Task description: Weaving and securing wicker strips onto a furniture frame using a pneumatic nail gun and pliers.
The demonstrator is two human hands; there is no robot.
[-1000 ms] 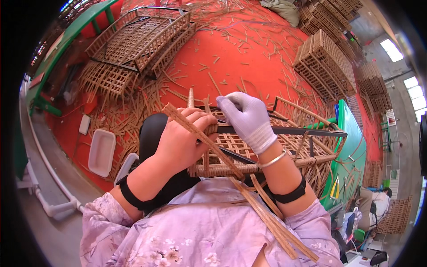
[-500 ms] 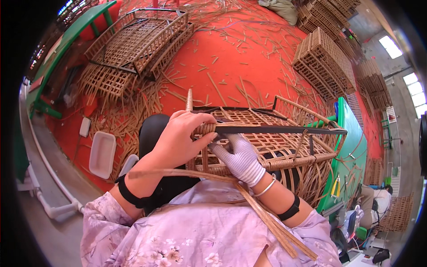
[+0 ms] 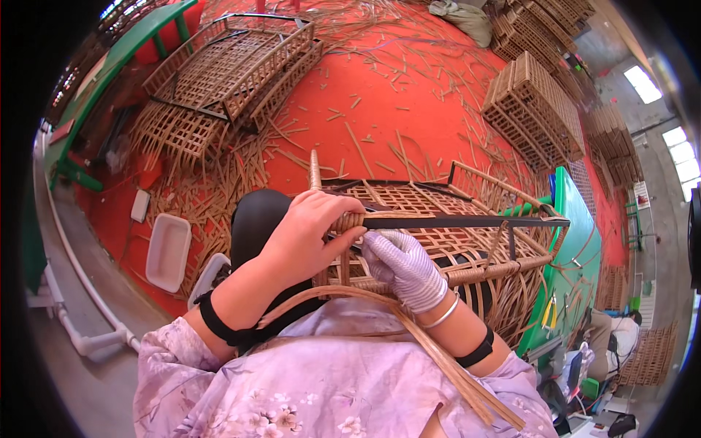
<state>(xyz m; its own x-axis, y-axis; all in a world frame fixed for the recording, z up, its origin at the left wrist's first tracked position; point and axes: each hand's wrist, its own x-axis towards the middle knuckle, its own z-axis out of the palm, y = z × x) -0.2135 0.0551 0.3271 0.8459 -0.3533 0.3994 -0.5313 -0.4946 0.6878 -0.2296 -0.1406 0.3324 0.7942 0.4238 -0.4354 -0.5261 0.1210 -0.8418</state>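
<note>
A partly woven rattan frame [image 3: 467,271] lies across my lap, tilted, with an open lattice and a flat black metal bar [image 3: 467,223] along its near upper side. My bare left hand [image 3: 307,232] is closed round the bar's left end, where tan rattan wrapping [image 3: 353,220] covers the metal. Just right of it, my right hand [image 3: 405,271], in a striped glove, has its fingers curled and pinched below the bar. Long tan rattan strips [image 3: 456,369] run past its palm and down over my lap; one loops toward my left forearm. The right fingertips are partly hidden.
A green table [image 3: 577,219] carrying yellow-handled pliers [image 3: 549,309] stands at the right. Another woven frame [image 3: 219,80] lies at far left near a white tub [image 3: 169,252]. Rattan scraps litter the red floor. Stacked woven crates [image 3: 533,106] stand far right; a person [image 3: 617,339] sits beyond the table.
My right hand has turned and curled its fingers, coming nearer the wrapped end below the bar. The loose strip now arches lower across my left forearm. My left hand keeps its grip.
</note>
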